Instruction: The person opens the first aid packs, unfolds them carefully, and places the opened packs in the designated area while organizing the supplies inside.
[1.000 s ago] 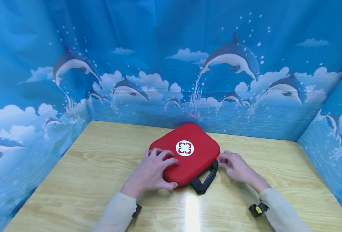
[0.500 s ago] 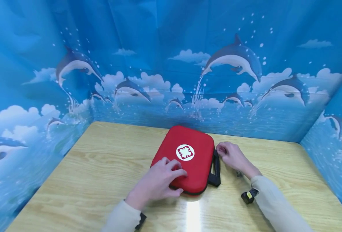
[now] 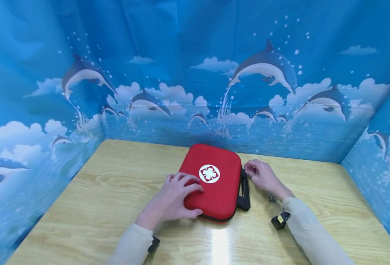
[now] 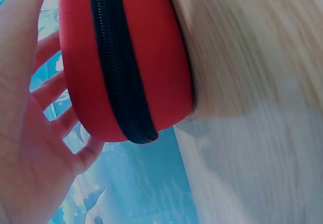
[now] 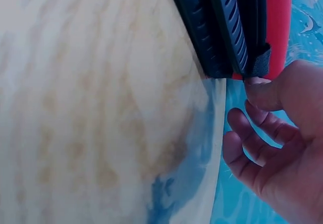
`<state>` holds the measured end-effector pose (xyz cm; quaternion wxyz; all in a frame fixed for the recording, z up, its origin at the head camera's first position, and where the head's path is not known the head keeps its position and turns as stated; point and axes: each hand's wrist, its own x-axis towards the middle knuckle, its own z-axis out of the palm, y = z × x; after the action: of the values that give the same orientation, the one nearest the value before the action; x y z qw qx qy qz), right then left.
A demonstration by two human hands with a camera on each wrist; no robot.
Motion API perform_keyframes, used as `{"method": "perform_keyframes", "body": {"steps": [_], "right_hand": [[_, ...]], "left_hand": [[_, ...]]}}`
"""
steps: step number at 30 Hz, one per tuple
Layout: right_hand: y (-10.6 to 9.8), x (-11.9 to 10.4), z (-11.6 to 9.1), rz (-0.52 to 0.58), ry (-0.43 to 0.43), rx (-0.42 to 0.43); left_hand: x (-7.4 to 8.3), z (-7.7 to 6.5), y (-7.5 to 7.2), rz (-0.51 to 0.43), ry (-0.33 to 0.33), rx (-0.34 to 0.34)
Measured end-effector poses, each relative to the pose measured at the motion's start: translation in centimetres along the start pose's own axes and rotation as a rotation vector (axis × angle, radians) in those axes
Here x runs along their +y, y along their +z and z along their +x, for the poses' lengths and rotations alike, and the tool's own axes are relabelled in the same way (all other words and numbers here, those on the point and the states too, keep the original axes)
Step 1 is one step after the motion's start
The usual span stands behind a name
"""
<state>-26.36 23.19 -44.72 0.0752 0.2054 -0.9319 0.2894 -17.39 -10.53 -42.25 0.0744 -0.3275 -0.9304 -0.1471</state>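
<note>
A red first-aid case (image 3: 219, 195) with a white round emblem lies flat on the table, its lid closed. My left hand (image 3: 170, 198) grips its near left corner, fingers bent over the top and thumb at the near side. In the left wrist view, a black zipper (image 4: 113, 57) runs along the case's side. On the right side sticks out a black ridged handle (image 3: 245, 189). At its far end, my right hand (image 3: 263, 176) pinches by the zipper, thumb against a black fabric tab (image 5: 261, 62); the zipper pull is mostly hidden by the fingertips.
The wooden table (image 3: 115, 176) extends to both sides of the case. Blue dolphin-print curtains (image 3: 181, 73) stand along its back and sides, close behind the case. Each wrist wears a small black camera (image 3: 279, 221).
The case has turned counterclockwise, so its handle has swung from the lower right to the right side, then shifted slightly left. My right hand has moved farther back with it; my left stays on the case.
</note>
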Motion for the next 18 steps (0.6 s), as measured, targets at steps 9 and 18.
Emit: {"method": "perform_keyframes", "body": {"steps": [9,18], "right_hand": [[0.0,0.4,0.6,0.002,0.006,0.009],[0.1,-0.5,-0.5,-0.007,-0.017,0.021]], "left_hand": [[0.5,0.7,0.7,0.094,0.003,0.039],[0.7,0.7,0.7,0.103,-0.02,0.054]]}}
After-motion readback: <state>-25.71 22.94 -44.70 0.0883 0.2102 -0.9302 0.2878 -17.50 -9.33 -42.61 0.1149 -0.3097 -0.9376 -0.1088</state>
